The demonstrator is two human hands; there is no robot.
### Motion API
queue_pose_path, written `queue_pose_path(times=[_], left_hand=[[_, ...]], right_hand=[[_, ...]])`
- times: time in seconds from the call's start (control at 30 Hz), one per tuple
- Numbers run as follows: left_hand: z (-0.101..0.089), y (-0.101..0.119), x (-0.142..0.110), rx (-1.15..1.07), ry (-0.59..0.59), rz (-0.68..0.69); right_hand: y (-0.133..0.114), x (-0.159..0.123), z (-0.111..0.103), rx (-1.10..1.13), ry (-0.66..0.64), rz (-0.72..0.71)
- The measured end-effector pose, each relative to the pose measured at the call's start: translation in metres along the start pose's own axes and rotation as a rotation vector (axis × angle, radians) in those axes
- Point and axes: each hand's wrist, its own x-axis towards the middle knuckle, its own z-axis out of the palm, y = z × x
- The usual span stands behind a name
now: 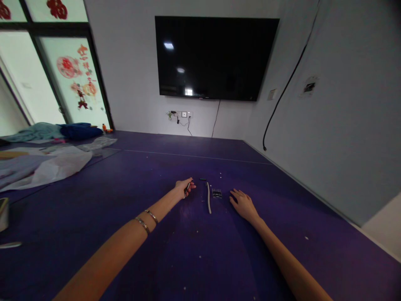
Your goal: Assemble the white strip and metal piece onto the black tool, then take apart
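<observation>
My left hand (185, 187), with two bracelets on its forearm, is closed around a slim dark tool (187, 189); its exact kind is too small to make out. My right hand (242, 203) rests palm down on the purple surface (175, 259), fingers slightly apart and holding nothing. Between the hands lies a short piece of white cable (208, 198). Just right of it is a small square dark-and-silver plate-like part (216, 193), a little left of my right fingertips. A short black stick-like piece (203, 179) lies beyond the cable, near my left fingers.
Small white bits are scattered over the purple surface. Clear plastic sheeting (62, 167) and folded blue cloth (80, 131) lie at the left. A black cable (290, 79) hangs down the right wall, near an opened wall box (309, 87). A television (216, 58) hangs above wall sockets (184, 114).
</observation>
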Motion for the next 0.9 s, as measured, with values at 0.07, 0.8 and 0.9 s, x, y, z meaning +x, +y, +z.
queue_pose_path(times=[0.07, 0.8, 0.9], left_hand=[[-0.001, 0.001, -0.003, 0.003, -0.003, 0.021], [0.01, 0.005, 0.011, -0.068, -0.32, 0.271], [0.01, 0.004, 0.01, -0.075, -0.35, 0.268]], right_hand=[[0.0, 0.0, 0.0, 0.001, -0.004, 0.002], [-0.001, 0.0, 0.001, 0.029, 0.018, 0.01], [0.0, 0.0, 0.001, 0.069, 0.042, 0.01]])
